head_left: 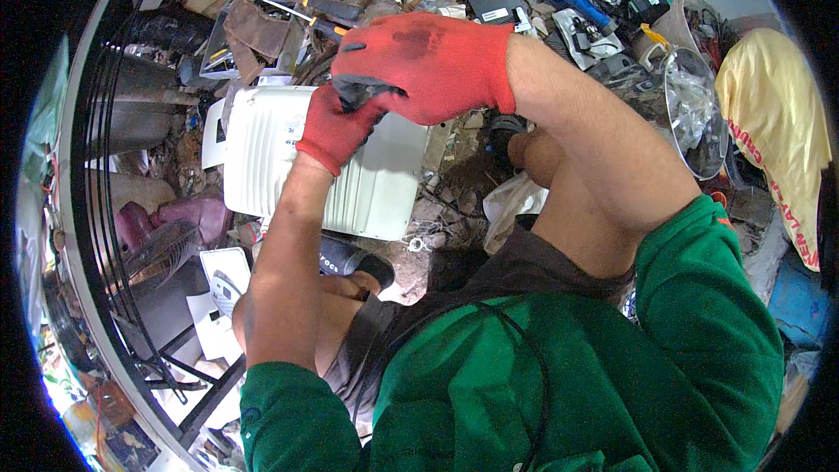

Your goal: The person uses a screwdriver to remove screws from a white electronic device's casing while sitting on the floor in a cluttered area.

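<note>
My right hand [428, 65], in a red glove with a dark palm, is closed above a white ribbed plastic casing [384, 183]. A screwdriver [328, 26] with a yellow-and-black handle runs into its fingers, its thin metal shaft pointing to the far left. Just beneath, my left hand [336, 127] wears a matching glove and presses up against the right one. Its fingers are curled, and the right hand covers what they hold, if anything. The casing rests on the littered ground in front of me, partly behind my left wrist.
A grey tray [293, 52] with brown scraps lies beyond the casing. Black metal bars [109, 210] rise along the left. Mixed scrap, a blue cylinder [577, 4] and a clear bucket [695, 114] spread across the far right, beside a yellow sack [773, 114].
</note>
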Available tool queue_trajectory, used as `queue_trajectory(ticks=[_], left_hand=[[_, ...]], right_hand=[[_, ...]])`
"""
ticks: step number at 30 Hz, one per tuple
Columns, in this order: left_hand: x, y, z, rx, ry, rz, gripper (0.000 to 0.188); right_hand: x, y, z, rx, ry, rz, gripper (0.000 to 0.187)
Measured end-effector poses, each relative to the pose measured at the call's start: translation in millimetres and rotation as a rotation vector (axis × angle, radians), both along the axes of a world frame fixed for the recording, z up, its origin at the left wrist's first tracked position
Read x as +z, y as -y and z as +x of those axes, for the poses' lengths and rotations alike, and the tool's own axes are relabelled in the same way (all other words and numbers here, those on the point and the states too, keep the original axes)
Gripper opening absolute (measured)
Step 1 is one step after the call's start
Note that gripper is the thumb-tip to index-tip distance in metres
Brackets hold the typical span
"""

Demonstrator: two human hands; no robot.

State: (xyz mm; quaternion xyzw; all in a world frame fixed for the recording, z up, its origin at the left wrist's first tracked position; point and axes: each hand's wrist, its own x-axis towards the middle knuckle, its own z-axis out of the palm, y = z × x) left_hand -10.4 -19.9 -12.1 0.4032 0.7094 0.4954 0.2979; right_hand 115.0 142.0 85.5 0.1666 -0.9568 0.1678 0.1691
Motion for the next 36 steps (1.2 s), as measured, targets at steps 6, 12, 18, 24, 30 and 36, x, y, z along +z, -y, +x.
queue_trajectory(ticks=[6,12,18,24,30,36], left_hand=[[13.5,-8.5,11.5,0.046,-0.12,0.069,0.024],[26.4,-8.2,7.0,-0.019,0.056,0.026,0.027],[36.5,-2.9,0.2,-0.092,-0.172,0.014,0.035],[23.8,-12.6,2.6,0.025,-0.084,0.275,0.056],[23.0,-17.9,8.8,0.051,-0.005,0.124,0.053],[44.7,-14.2,6.7,-0.072,-0.01,-0.113,0.051]], right_hand=[[18.2,5.0,7.9,-0.299,0.194,0.043,0.037],[11.7,-1.7,7.1,-0.14,0.1,0.086,0.038],[9.5,1.3,4.8,-0.118,0.091,0.078,0.034],[-1.1,5.4,3.3,-0.106,-0.063,-0.151,0.036],[3.5,-8.2,-3.7,-0.098,0.022,-0.264,0.033],[0.4,-22.4,-5.9,0.126,0.1,-0.3,0.032]])
